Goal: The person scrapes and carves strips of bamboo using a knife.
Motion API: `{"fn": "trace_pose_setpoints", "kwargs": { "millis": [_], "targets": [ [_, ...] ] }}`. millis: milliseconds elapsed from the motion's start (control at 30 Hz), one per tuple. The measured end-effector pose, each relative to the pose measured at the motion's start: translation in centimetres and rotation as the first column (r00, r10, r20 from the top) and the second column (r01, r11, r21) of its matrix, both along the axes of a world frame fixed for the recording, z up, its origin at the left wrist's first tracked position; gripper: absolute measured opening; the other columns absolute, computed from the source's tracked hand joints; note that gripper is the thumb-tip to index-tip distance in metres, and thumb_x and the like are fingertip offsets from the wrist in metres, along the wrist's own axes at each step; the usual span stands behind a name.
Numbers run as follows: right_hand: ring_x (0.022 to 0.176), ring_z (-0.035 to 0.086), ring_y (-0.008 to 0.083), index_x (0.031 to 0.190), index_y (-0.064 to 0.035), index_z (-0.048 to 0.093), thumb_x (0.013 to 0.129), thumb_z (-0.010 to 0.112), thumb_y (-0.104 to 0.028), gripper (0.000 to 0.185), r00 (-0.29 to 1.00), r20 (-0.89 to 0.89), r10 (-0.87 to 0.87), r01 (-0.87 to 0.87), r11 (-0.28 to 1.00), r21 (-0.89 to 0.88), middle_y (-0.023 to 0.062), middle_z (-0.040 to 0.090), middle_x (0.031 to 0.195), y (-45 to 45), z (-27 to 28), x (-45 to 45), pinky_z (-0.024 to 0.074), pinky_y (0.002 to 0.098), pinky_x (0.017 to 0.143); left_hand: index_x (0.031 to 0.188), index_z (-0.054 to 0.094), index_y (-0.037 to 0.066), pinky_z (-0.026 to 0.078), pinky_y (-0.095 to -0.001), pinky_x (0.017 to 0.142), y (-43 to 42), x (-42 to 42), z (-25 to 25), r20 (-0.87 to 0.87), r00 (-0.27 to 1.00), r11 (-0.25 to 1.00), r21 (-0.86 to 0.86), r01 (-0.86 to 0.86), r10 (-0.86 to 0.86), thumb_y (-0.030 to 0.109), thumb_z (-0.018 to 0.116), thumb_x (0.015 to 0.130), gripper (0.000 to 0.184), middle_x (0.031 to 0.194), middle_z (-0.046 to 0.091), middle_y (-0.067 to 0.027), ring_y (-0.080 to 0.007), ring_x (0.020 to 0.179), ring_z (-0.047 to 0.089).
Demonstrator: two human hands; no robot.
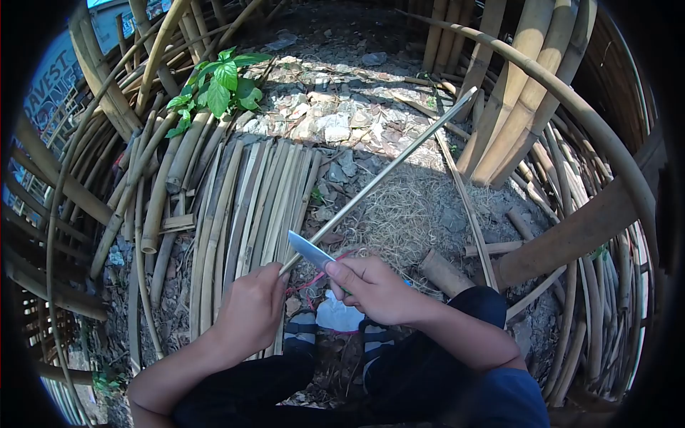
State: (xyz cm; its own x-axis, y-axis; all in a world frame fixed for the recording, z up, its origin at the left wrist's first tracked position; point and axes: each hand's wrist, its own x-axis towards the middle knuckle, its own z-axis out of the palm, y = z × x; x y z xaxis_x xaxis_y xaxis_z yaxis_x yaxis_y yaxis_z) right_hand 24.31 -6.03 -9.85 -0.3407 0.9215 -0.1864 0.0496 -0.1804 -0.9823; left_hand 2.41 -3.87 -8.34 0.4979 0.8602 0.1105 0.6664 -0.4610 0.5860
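My left hand (250, 308) is closed around the near end of a long, thin bamboo strip (389, 170), which slants up and away to the right. In my right hand (372, 289) is a knife (311, 251), gripped by its handle with the thumb near the base of the blade. The broad, shiny blade points up and left and lies against or just beside the strip, a little beyond my left hand; exact contact I cannot tell. Most of the knife's handle is hidden by my fingers.
Split bamboo slats (250, 207) lie side by side at the left, near a green leafy plant (222, 84). Thick bamboo poles (524, 93) lean at the right. Pale shavings (407, 221) cover the ground ahead, beside a short bamboo piece (446, 272). A white bag (338, 314) lies between my feet.
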Motion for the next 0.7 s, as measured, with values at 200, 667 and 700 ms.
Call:
{"fn": "trace_pose_setpoints", "kwargs": {
  "millis": [200, 667, 700],
  "targets": [
    [0.051, 0.037, 0.0045, 0.075, -0.0070, 0.054, 0.104, 0.042, -0.040, 0.046, 0.999, 0.042, 0.027, -0.027, 1.000, 0.009, -0.0044, 0.041, 0.058, 0.5, -0.5, 0.0, 0.0310, 0.0216, 0.048, 0.090, 0.053, -0.005, 0.042, -0.0497, 0.058, -0.5, 0.0, 0.2, 0.021, 0.999, 0.999, 0.031, 0.031, -0.031, 0.003, 0.051, 0.095, 0.009, 0.068, 0.054, -0.0242, -0.0446, 0.065, 0.056],
    [0.048, 0.031, 0.0041, 0.074, -0.0069, 0.054, 0.102, 0.047, -0.043, 0.046, 0.976, 0.060, -0.207, 0.213, 0.971, -0.106, -0.0049, 0.037, 0.056, 2.4, 1.0, 4.5, 0.0258, 0.0212, 0.044, 0.083, 0.050, -0.004, 0.041, -0.0493, 0.056, -0.8, -0.3, 0.6, -0.036, 0.999, 0.999, 0.039, 0.016, -0.014, 0.004, 0.051, 0.096, 0.016, 0.066, 0.052, -0.0242, -0.0445, 0.061, 0.054],
    [0.047, 0.030, 0.0041, 0.074, -0.0079, 0.052, 0.102, 0.046, -0.044, 0.046, 0.964, 0.061, -0.260, 0.266, 0.956, -0.126, -0.0050, 0.036, 0.056, 2.8, 1.0, 5.6, 0.0240, 0.0215, 0.043, 0.083, 0.050, -0.004, 0.041, -0.0493, 0.056, -0.9, -0.4, 0.6, -0.036, 0.999, 0.999, 0.039, 0.022, -0.021, 0.004, 0.051, 0.096, 0.016, 0.066, 0.052, -0.0242, -0.0445, 0.061, 0.054]
  ]
}}
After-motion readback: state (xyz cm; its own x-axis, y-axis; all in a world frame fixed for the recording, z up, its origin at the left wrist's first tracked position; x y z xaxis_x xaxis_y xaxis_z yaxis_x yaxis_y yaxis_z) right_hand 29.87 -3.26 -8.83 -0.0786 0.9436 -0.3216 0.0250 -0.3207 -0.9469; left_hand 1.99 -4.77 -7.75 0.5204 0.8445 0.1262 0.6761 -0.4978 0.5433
